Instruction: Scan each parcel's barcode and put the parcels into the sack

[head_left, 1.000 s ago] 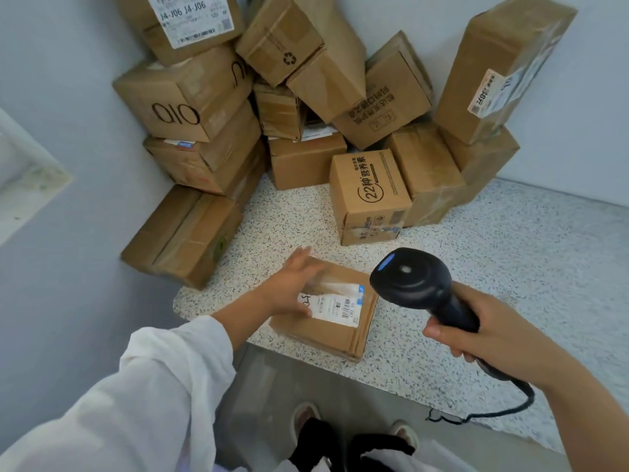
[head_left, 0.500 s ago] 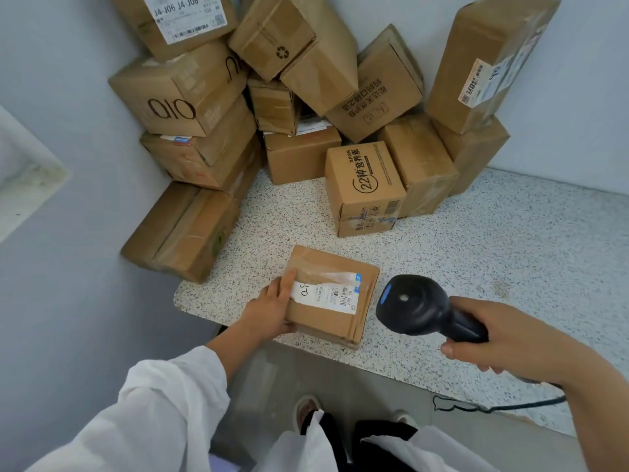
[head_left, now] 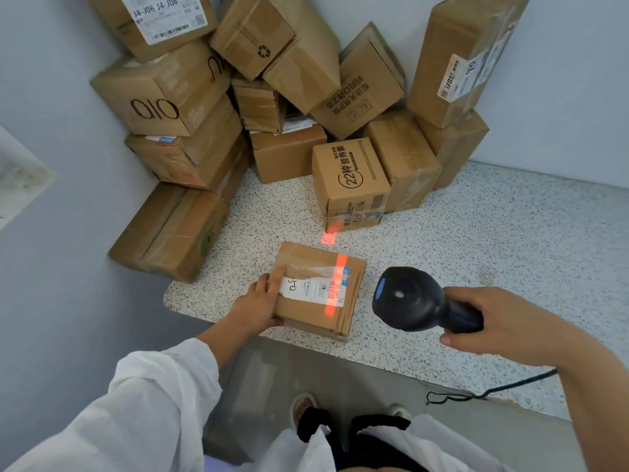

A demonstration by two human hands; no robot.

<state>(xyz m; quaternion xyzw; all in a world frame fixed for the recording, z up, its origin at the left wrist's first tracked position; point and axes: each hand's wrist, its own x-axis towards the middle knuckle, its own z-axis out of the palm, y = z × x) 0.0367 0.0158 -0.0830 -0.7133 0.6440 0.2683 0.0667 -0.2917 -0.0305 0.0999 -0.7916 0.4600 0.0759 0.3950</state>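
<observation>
One parcel (head_left: pixel 308 316) lies between the hands. Left hand (head_left: pixel 253 310) grips its left edge; right hand (head_left: pixel 503 321) holds the scanner (head_left: pixel 408 301), aimed leftward at it.

one flat parcel (head_left: pixel 318 291) at the front of one table (head_left: pixel 493 233). about thirteen more boxes (head_left: pixel 350 182) piled in the corner, too jumbled to count for sure. one black scanner (head_left: pixel 408 298). one left hand (head_left: pixel 252 311) and one right hand (head_left: pixel 493 321). two shoes (head_left: pixel 303 407) down below.
</observation>
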